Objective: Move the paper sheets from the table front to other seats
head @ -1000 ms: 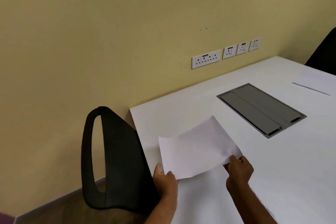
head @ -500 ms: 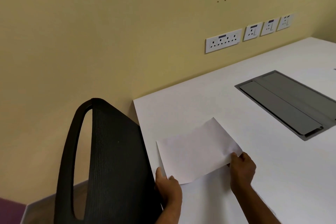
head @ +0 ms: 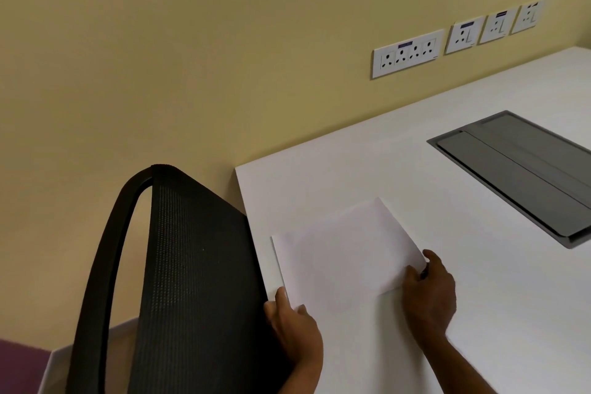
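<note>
- Head view is looking down over the corner of a white tabletop that is sitting against a yellow wall
- A white paper sheet is sitting near the tabletop's left edge, a little in from the corner, and is lying at a slant to that edge
- The left hand is pinching the sheet's near-left corner, with the thumb resting on top and the other fingers tucked out of sight beneath
- The right hand is gripping the near-right corner, with the thumb lying on the paper and the fingers curling round the edge
- White is showing on white here, so the sheet seems to be lying flat or nearly so; whether its whole underside is touching the surface cannot be told
- A black mesh chair is standing just beside the tabletop's left edge, its back rising close against the left hand
- A grey hatch panel is sitting flush in the tabletop to the right, well apart from the sheet
- White socket plates are running in a row along the wall above the tabletop's far edge
</note>
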Motion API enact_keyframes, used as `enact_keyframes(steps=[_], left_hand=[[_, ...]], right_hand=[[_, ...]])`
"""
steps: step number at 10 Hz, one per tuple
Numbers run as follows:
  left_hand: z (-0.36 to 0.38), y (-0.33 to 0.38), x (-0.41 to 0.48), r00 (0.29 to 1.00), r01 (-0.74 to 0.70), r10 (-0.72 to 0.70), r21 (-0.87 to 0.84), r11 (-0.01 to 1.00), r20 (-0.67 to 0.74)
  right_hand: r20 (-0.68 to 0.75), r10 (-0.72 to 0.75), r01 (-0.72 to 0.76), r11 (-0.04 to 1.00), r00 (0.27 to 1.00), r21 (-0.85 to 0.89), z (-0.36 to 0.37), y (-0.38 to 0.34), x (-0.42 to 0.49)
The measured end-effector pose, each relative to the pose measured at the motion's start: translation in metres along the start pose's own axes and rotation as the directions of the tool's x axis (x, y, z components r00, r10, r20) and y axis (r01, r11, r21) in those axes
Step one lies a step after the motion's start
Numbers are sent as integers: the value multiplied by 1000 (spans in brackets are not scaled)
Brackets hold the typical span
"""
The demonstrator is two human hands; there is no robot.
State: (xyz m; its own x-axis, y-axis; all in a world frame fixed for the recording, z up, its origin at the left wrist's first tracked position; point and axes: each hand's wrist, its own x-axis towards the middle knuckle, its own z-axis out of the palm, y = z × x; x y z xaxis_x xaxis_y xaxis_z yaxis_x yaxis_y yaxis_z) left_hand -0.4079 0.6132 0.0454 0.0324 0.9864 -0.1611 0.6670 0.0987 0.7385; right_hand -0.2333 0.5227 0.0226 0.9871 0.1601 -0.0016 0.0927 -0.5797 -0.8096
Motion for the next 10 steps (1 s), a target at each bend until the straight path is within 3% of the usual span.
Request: enact_keyframes(steps=[2,3,5,9,10], left_hand=[[4,-9,2,979,-203,198,205,957,44],[7,-13,1,965,-256,233,242,936,120],[9,-20,0,947,-315,275,321,893,163],[7,-27,3,898,-435,376,327,839,229],[0,-12,-7,843,-536,513,353,767,164]], right_hand=[[33,-305,303,919,952,-252,0,12,2],[130,-404,424,837,905,-346,1,15,2],[192,-444,481,755,875,-445,-2,19,2],[246,-479,536,698,842,-474,-18,12,-1],[264,-510,572,681,818,-456,-27,-2,-9]])
